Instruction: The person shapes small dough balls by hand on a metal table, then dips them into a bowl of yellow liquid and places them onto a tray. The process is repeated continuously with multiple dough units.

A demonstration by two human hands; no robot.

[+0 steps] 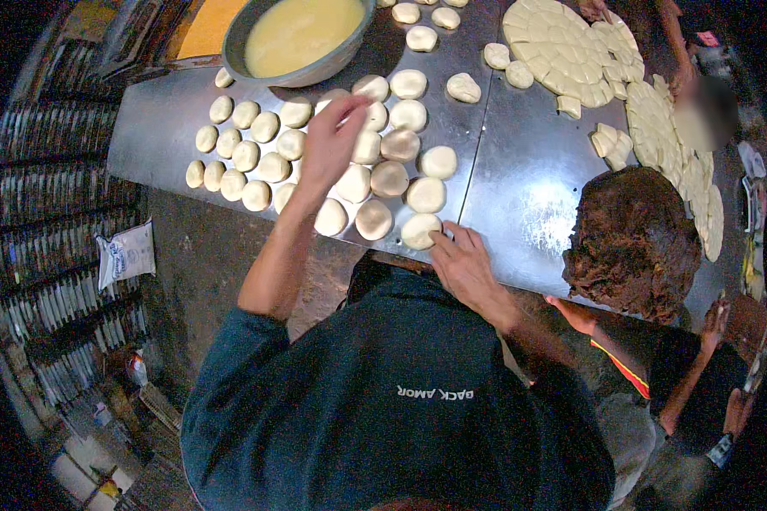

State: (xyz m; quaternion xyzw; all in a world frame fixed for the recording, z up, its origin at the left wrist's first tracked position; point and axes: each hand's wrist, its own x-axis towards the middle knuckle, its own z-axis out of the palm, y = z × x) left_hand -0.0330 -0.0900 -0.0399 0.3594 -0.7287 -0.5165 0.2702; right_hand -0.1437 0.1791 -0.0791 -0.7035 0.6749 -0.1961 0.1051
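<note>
Several flattened dough rounds (pixel 390 179) lie in loose rows on the metal worktable (pixel 511 172). My left hand (pixel 335 140) is over the middle of these rows, blurred, with its fingers by a round (pixel 376 116) and a gap beside the thumb. Its palm side is hidden, so I cannot see whether it holds anything. At the table's near edge, my right hand (pixel 463 262) has its thumb and fingertips on the right rim of another dough round (pixel 420 230), which lies flat on the metal.
A grey basin (pixel 294 78) of pale yellow liquid stands at the far left. Far right are wide sheets of cut dough (pixel 562 51), with a co-worker's hand (pixel 593 9) at one. A large rough dark-brown mass (pixel 633 243) sits near the right front edge. Stacked racks (pixel 70 204) line the left.
</note>
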